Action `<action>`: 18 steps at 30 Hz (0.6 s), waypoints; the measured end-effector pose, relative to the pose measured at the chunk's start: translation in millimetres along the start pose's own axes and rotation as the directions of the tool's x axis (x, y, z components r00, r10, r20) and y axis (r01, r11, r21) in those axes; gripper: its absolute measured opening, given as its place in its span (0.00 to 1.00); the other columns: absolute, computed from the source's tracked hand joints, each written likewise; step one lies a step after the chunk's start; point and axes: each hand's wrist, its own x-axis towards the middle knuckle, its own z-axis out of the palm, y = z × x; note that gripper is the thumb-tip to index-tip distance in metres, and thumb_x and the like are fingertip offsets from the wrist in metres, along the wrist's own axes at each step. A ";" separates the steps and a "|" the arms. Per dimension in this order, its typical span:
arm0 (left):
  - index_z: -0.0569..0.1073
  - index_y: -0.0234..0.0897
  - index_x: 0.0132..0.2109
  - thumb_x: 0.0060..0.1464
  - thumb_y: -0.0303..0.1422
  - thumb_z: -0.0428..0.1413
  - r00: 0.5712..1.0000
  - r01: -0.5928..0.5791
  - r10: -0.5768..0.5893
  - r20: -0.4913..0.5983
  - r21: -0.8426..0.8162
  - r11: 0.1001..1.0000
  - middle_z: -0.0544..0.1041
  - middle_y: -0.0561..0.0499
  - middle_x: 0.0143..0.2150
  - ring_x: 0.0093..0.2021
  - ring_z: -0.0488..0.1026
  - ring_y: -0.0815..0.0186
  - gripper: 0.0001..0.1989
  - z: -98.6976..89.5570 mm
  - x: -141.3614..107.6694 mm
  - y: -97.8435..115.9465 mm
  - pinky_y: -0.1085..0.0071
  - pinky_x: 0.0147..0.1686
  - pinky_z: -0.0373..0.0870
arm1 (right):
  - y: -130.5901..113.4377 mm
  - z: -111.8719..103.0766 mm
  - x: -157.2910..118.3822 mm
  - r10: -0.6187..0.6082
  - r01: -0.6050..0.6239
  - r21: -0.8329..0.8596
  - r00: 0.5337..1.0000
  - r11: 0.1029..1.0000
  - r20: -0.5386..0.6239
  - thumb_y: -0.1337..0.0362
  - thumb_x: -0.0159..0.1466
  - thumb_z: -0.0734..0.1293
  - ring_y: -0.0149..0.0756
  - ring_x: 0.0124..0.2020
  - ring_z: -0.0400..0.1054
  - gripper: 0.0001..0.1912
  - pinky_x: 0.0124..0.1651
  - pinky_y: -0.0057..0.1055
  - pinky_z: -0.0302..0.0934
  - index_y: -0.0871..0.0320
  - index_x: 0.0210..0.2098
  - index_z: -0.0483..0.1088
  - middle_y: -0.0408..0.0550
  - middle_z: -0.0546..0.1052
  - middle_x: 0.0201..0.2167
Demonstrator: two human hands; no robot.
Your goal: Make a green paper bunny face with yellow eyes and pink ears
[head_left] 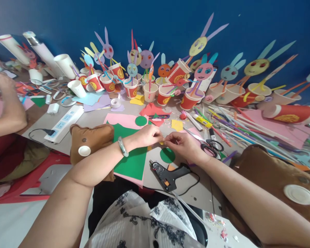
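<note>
Over the table, my left hand (149,135) and my right hand (183,144) meet fingertip to fingertip, both closed in a pinch. Between them shows a small yellow piece (162,142), apparently paper, mostly hidden by the fingers. Just below lies a green paper circle (167,155). A black glue gun (167,175) rests nearer to me, with its nozzle pointing away to the left. Under my left wrist is a large green paper sheet (131,163) on pink paper (111,119). Scissors with black handles (212,147) lie beyond my right hand.
Paper cups with rabbit-faced figures (192,98) line the back wall. Straws and sticks (245,127) spread at the right. A power strip (64,124) and a brown cushion (91,137) are at left; another brown cushion (271,172) is at right. Another person's arm (11,106) reaches in far left.
</note>
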 end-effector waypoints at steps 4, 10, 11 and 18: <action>0.77 0.33 0.31 0.56 0.30 0.61 0.998 -0.043 0.039 0.055 0.066 0.997 0.76 0.51 0.29 0.30 0.72 0.69 0.07 -12.7 -6.4 0.7 0.73 0.31 0.63 | 2.5 -7.5 2.5 -0.021 0.020 -0.077 1.000 0.997 -0.005 0.59 0.58 0.66 0.32 0.25 0.66 0.09 0.29 0.29 0.58 0.57 0.25 0.73 0.45 0.77 0.23; 0.78 0.36 0.34 0.51 0.29 0.65 0.961 -0.200 0.096 0.259 0.414 0.888 0.76 0.50 0.36 0.42 0.73 0.62 0.03 -30.8 -18.9 -2.4 0.67 0.42 0.64 | 12.1 -16.8 6.5 0.013 0.002 -0.158 0.995 0.987 0.094 0.59 0.57 0.66 0.32 0.24 0.65 0.10 0.28 0.29 0.58 0.57 0.23 0.72 0.46 0.77 0.23; 0.78 0.36 0.34 0.52 0.29 0.64 0.960 -0.203 0.088 0.266 0.443 0.873 0.76 0.50 0.37 0.43 0.73 0.61 0.03 -30.6 -19.7 -2.7 0.66 0.43 0.64 | 13.2 -17.0 6.7 0.013 0.007 -0.181 0.994 0.983 0.107 0.59 0.58 0.67 0.32 0.24 0.66 0.10 0.29 0.30 0.59 0.57 0.23 0.72 0.46 0.77 0.23; 0.76 0.35 0.33 0.54 0.28 0.61 0.954 -0.227 0.087 0.287 0.500 0.836 0.75 0.49 0.36 0.44 0.72 0.60 0.02 -23.4 -20.6 -1.9 0.65 0.46 0.63 | 14.9 -15.2 6.4 0.019 0.026 -0.299 0.989 0.954 0.144 0.62 0.59 0.66 0.32 0.25 0.67 0.09 0.29 0.29 0.59 0.57 0.24 0.73 0.46 0.78 0.25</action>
